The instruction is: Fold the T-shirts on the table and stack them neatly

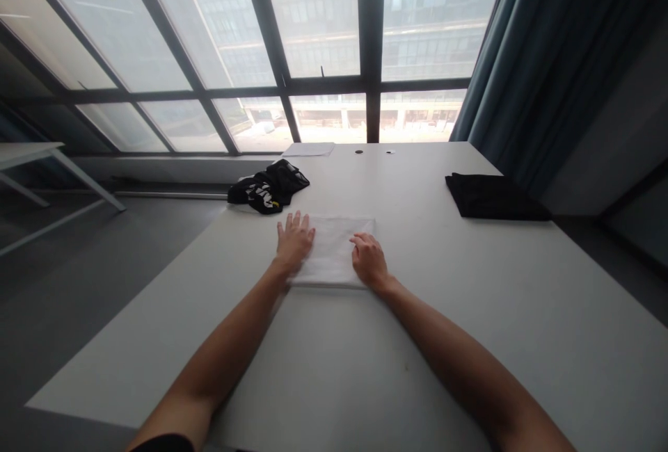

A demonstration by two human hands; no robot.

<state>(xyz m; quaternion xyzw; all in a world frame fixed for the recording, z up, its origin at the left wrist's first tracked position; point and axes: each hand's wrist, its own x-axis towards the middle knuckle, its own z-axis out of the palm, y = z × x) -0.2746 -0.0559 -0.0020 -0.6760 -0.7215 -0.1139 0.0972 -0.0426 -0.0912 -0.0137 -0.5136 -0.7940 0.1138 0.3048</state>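
A white cloth [331, 257], folded into a flat rectangle, lies on the white table [334, 368] in front of me. My left hand [295, 239] rests on the cloth's left edge with its fingers spread. On the right edge is my right hand [368, 257], its fingers bent and loosely apart, with no fabric visibly gripped. Just beyond my left hand sits a crumpled black garment [268, 188] with a white and yellow print. Farther off to the right, a black cloth [493, 196] is folded flat.
A white sheet [309, 149] lies at the table's far edge, near two small round holes. Tall windows [318, 21] stand behind, with a blue curtain [543, 55] at the right. Another table [31, 153] stands on the left, across the grey floor.
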